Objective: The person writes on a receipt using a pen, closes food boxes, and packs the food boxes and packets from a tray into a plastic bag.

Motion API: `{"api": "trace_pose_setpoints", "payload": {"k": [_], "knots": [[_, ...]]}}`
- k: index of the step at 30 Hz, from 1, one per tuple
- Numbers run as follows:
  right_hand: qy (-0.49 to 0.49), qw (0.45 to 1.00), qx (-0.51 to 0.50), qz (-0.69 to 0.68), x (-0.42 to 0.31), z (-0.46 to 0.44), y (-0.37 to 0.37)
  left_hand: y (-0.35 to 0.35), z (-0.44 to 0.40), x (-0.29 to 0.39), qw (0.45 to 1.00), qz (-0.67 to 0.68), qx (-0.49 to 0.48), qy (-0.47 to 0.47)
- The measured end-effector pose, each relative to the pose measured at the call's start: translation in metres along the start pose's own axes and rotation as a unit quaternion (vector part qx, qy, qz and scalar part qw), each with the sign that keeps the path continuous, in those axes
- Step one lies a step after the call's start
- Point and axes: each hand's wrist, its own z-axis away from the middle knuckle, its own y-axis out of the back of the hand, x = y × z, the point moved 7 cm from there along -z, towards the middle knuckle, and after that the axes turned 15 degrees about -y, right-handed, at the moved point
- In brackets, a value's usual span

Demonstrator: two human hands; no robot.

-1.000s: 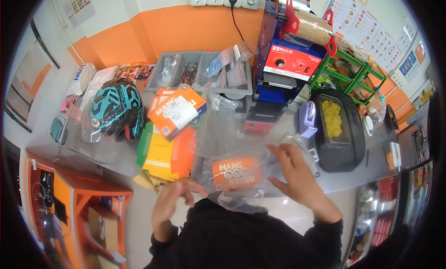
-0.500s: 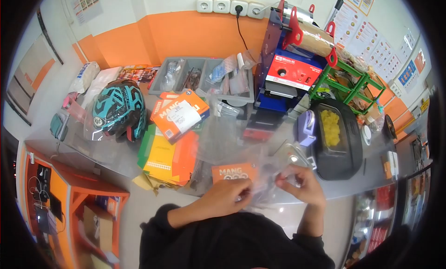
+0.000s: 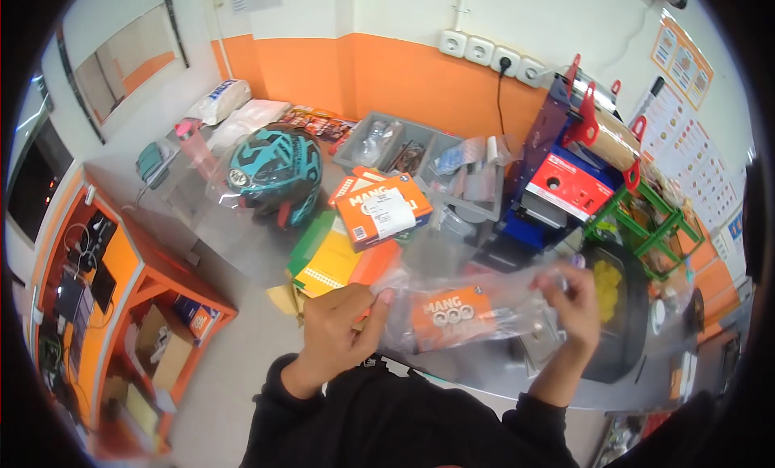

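Head view: along the back edge of the metal desk (image 3: 242, 254), toward its right end, a blue-and-red machine (image 3: 561, 181) is seen, with a black appliance (image 3: 620, 351) set nearer the front edge. A grey tray (image 3: 483, 209) is placed by the back edge, and a teal-and-black helmet (image 3: 278, 167) is set down toward the left end. Near the front edge, a clear plastic bag (image 3: 521, 306) is held stretched between two hands, just beside some flat cartons (image 3: 339, 264). Through its film an orange printed box (image 3: 452, 316) is seen, apparently enclosed. The bag's left side is pinched by the left hand (image 3: 345, 327), its grip closed with the thumb against curled fingers; the right side is pinched by the right hand (image 3: 575, 302), its grip nearly closed on the film, though blurred. Whether the bag is supported from below cannot be told. The film could be torn if it were pulled too hard; were either pinch lost, the box could be tipped over the front edge. The cartons could be knocked if the left hand were swung outward.
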Motion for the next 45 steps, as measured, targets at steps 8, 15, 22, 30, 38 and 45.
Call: {"api": "trace_pose_setpoints", "payload": {"k": [8, 15, 22, 30, 38, 45], "knots": [[0.067, 0.912, 0.165, 0.369, -0.036, -0.011, -0.009, -0.050, 0.060, -0.022, 0.978, 0.174, -0.032, 0.112], [0.268, 0.876, -0.131, 0.378, -0.082, -0.142, -0.152, -0.097, 0.031, 0.036, 0.956, 0.071, -0.275, -0.067], [0.269, 0.738, -0.310, 0.536, 0.056, -0.242, -0.291, -0.096, 0.043, 0.008, 0.972, 0.130, -0.195, -0.036], [0.251, 0.805, -0.298, 0.448, 0.072, -0.253, -0.282, -0.080, 0.057, -0.009, 0.920, 0.345, -0.123, 0.138], [0.304, 0.810, -0.396, 0.306, -0.087, -0.150, -0.172, -0.078, 0.074, -0.032, 0.863, 0.467, -0.021, 0.189], [0.310, 0.791, -0.460, 0.258, -0.142, -0.075, -0.106, -0.067, 0.087, -0.036, 0.820, 0.493, 0.008, 0.292]]}}
